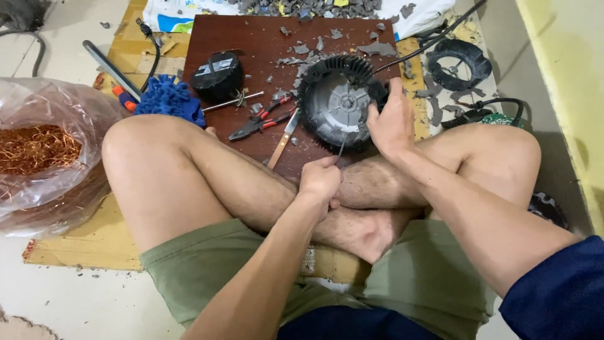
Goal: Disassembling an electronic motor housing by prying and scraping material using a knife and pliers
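One finned round housing (pixel 340 104), gripped by right hand (pixel 391 123); left hand (pixel 319 179) clamps one thin tool (pixel 341 148); one plastic bag (pixel 56 101) holding copper wire (pixel 34 148).

Floor workshop: pliers (pixel 261 123), plastic shards (pixel 302 49), bagged copper wire (pixel 34 148)

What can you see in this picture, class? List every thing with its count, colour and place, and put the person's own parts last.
round finned part: one, black and grey, on the board, centre
board: one, dark brown, on the floor
thin tool: one, metal, between left hand and finned part
pliers: two, red and black handles, on the board
knife: one, wooden handle, beside the pliers
round black block: one, on the board, left
broken bits: many, grey, board's far end
ring: one, black, right
bag of wire: one, clear with copper, left
blue mop head: one, left
left hand: grips the thin tool
right hand: on the finned part's rim
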